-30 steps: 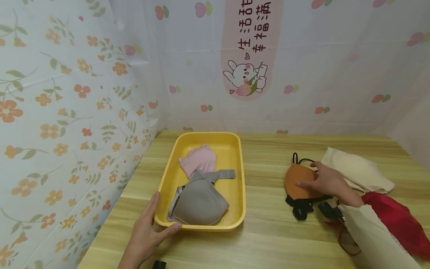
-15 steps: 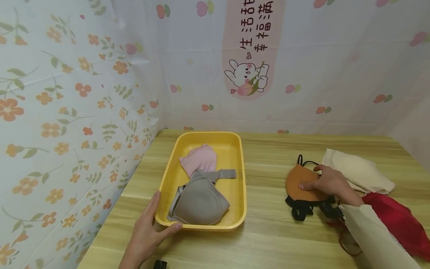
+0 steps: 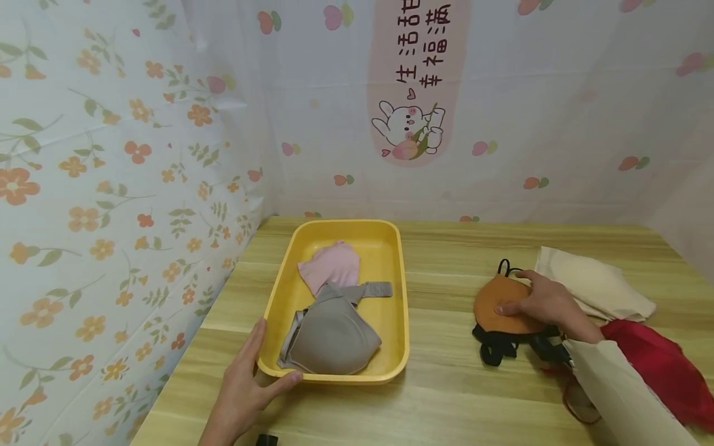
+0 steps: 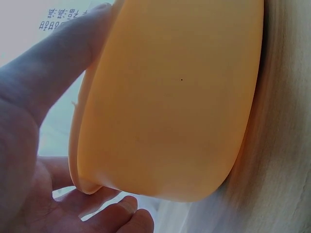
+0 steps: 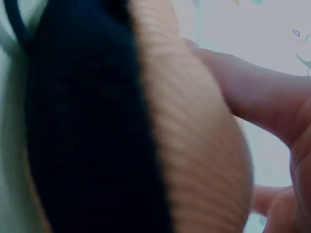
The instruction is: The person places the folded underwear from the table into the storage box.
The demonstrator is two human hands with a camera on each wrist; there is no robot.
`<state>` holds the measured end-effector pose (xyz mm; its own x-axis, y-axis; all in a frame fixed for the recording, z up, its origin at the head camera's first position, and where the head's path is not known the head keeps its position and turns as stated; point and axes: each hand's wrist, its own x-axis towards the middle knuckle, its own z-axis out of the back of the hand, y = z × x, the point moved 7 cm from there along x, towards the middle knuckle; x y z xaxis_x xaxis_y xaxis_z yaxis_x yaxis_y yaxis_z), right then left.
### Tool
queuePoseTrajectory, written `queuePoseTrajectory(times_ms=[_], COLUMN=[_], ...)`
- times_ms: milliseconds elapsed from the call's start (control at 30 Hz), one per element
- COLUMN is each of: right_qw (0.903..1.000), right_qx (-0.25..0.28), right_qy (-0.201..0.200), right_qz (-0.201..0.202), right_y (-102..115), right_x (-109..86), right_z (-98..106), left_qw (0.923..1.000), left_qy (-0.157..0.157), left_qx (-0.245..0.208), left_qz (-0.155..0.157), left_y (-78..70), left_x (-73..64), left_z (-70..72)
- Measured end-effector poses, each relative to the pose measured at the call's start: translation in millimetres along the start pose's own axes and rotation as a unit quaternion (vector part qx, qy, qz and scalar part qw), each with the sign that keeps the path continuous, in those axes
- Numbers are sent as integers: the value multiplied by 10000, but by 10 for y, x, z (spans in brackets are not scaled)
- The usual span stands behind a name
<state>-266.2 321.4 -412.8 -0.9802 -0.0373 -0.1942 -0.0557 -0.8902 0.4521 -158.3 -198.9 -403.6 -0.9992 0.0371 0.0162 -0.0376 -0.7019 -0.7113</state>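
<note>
In the head view my left hand point(image 3: 241, 385) holds the near left corner of a yellow plastic tray point(image 3: 406, 322), thumb on the rim and fingers round the side. The left wrist view shows the tray's wall point(image 4: 170, 97) close up. A pink piece of fabric point(image 3: 333, 266) and a grey bra point(image 3: 337, 334) lie inside the tray. On the right, my right hand point(image 3: 549, 305) grips a folded orange bra point(image 3: 493, 303) with black straps, its thumb on the cup. In the right wrist view the orange cup point(image 5: 199, 141) and black band point(image 5: 97, 126) are blurred; the fingertips are hidden.
Beside the right hand lie a cream folded garment point(image 3: 591, 282) and a crimson garment point(image 3: 661, 365), partly behind the sleeve. A thin dark red cord point(image 3: 574, 412) loops near the forearm. Patterned sheets point(image 3: 334, 124) hang behind and at the left of the wooden table point(image 3: 446, 396).
My right hand and the orange bra have shifted slightly to the right, and its black straps lie a little differently. The left hand and the tray stay in place.
</note>
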Motion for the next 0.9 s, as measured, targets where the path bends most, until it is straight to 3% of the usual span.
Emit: queuePoseTrajectory(times_ms=[100,200,367,500,700,900], right_qw=[9995,9957,9785,9640,9457,9376], right_qx=[289,921,2038,2605,3187,3412], right_qy=[-101,-34,295,507,615,614], right_qz=[72,117,121,145,174,271], right_y=[-8,-31,-58,-41,-15,78], right_x=[-25,-46,-70,-67,-52,-45], right_z=[0,-1,8,3,-26,-3], left_qw=[10000,10000,10000,10000,10000,10000], left_qy=[8,4,-6,-25,-33,-16], left_qx=[0,-9,-33,-33,-14,-60], left_qz=[27,23,0,18,23,73], left_y=[5,2,-4,5,1,-1], left_x=[-1,3,8,6,11,8], left_z=[-7,-7,-4,-4,-7,3])
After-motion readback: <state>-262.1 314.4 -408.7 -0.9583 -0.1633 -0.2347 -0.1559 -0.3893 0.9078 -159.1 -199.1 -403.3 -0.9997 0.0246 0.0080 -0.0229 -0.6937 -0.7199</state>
